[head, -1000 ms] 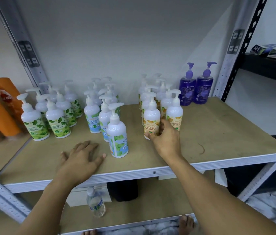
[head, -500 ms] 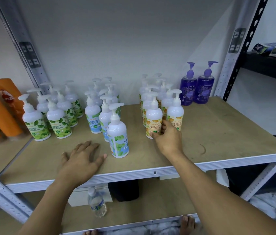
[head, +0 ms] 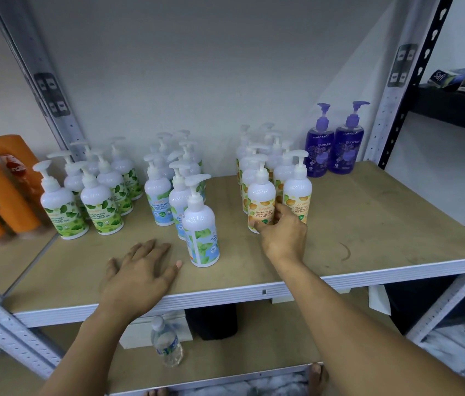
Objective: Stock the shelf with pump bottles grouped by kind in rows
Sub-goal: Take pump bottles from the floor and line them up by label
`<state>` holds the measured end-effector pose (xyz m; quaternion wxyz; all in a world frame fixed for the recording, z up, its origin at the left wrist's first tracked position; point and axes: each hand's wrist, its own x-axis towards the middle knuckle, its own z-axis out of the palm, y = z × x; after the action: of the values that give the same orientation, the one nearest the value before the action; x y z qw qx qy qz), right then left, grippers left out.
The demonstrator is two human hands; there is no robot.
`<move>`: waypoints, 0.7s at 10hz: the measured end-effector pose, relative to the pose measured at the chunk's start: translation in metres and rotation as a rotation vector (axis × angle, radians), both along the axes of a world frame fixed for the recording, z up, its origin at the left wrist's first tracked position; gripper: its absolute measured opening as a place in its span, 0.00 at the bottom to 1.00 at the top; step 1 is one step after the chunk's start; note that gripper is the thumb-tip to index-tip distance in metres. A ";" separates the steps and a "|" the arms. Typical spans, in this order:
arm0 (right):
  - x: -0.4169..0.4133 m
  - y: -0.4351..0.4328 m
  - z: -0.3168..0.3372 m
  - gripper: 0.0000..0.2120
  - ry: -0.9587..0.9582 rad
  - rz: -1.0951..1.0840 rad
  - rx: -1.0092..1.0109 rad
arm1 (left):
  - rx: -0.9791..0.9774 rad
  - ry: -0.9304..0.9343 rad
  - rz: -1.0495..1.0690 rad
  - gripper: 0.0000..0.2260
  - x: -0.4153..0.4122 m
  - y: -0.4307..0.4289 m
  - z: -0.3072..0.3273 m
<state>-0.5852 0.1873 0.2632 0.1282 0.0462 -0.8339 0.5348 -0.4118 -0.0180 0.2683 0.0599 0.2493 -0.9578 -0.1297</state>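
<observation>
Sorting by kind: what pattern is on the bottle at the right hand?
Orange fruit on the bottle; head view.

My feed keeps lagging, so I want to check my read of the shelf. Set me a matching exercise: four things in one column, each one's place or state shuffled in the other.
Things:
1. purple pump bottles
2. left hand
3. front orange-label bottle
4. water bottle

Places or states:
a. on the lower shelf
b. flat on the shelf board, holding nothing
c. back right of the shelf board
d. pinched by the right hand

Pairs: 1-c, 2-b, 3-d, 4-a
</observation>
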 end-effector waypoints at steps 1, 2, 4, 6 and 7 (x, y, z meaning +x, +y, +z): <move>0.000 0.000 0.000 0.19 0.000 0.018 -0.003 | 0.000 0.002 0.002 0.28 0.000 0.000 0.000; 0.000 0.000 0.000 0.18 -0.002 0.027 0.005 | -0.004 0.000 0.003 0.28 -0.001 -0.001 -0.001; 0.003 0.000 0.000 0.18 0.021 0.017 0.042 | -0.002 -0.003 0.005 0.28 -0.001 -0.002 -0.002; 0.008 -0.006 0.005 0.23 0.018 -0.032 0.152 | 0.000 -0.003 0.008 0.28 -0.001 -0.001 -0.002; 0.009 -0.006 0.007 0.21 0.009 -0.037 0.167 | -0.004 -0.004 0.008 0.28 -0.002 0.000 -0.001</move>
<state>-0.5766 0.1810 0.2697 0.1376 0.0436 -0.8758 0.4606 -0.4134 -0.0184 0.2669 0.0589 0.2532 -0.9573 -0.1268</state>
